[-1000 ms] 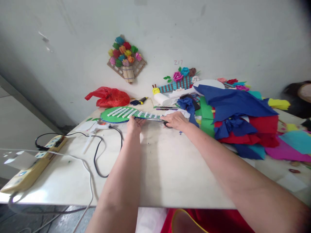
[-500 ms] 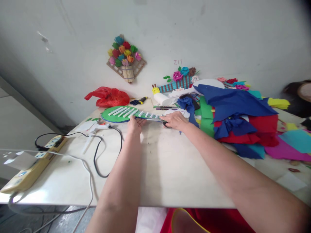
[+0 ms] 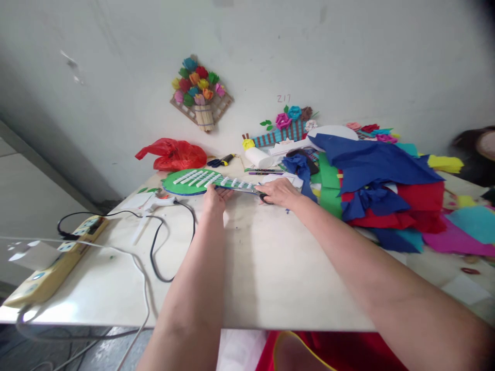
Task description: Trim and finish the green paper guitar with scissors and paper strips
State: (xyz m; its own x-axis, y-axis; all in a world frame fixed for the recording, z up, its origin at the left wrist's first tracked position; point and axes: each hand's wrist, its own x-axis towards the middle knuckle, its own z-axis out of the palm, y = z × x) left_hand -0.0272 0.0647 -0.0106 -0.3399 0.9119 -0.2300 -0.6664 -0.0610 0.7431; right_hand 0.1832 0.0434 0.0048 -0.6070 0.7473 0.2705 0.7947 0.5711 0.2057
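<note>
A green paper craft piece with a blue edge lies on the table, rounded at its left end and narrowing to the right. Rows of white strips cross its top. My left hand grips its near edge, thumb above and fingers underneath. Dark-handled scissors sit in the closed fingers of my right hand. Their blades point left along the blue edge of the narrow part; whether they are apart there is too small to tell.
A hot glue gun with its black cord and a power strip occupy the left side. A red plastic bag and pliers lie behind the piece. Heaped coloured paper covers the right. Flower crafts hang on the wall.
</note>
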